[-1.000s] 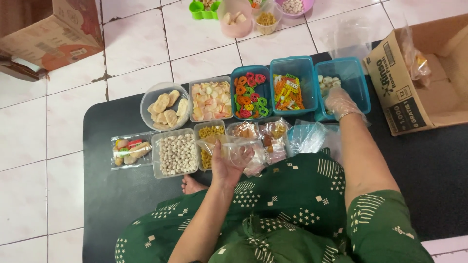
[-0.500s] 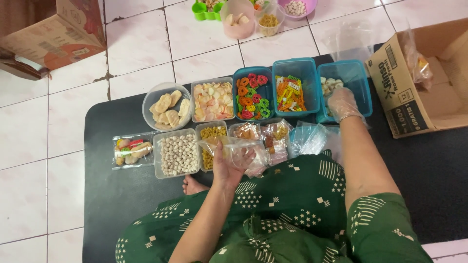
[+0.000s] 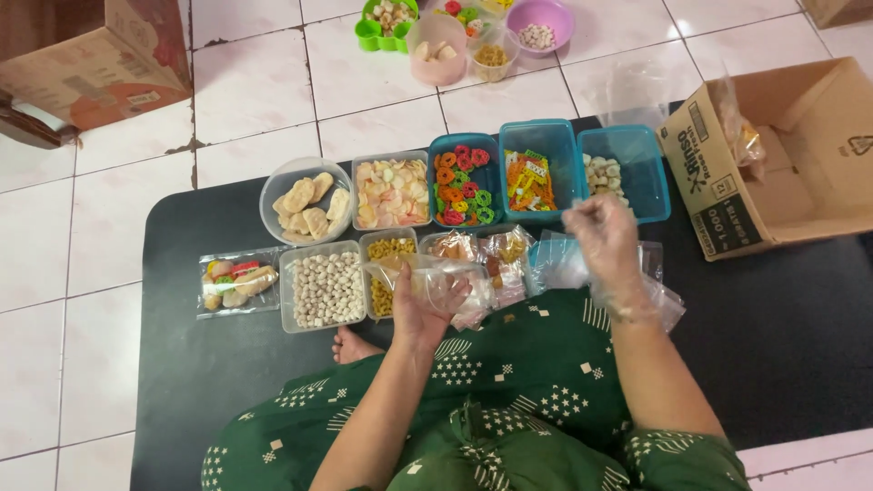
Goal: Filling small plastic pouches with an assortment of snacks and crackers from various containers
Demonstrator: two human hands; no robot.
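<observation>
A brown cardboard box [image 3: 782,155] with a dark printed side panel lies open at the mat's right edge. Another printed cardboard box [image 3: 91,64], tan and reddish, sits on the tiles at upper left. A sealed clear packet of mixed snacks [image 3: 235,282] lies at the left of the mat.

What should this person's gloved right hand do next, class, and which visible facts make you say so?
Probably carry across and drop its pinch into the clear plastic bag. The gloved right hand hangs between the blue tub of pale pieces and that bag, fingers drawn together, though what they grip is too blurred to see. The left hand holds the bag up.
</observation>
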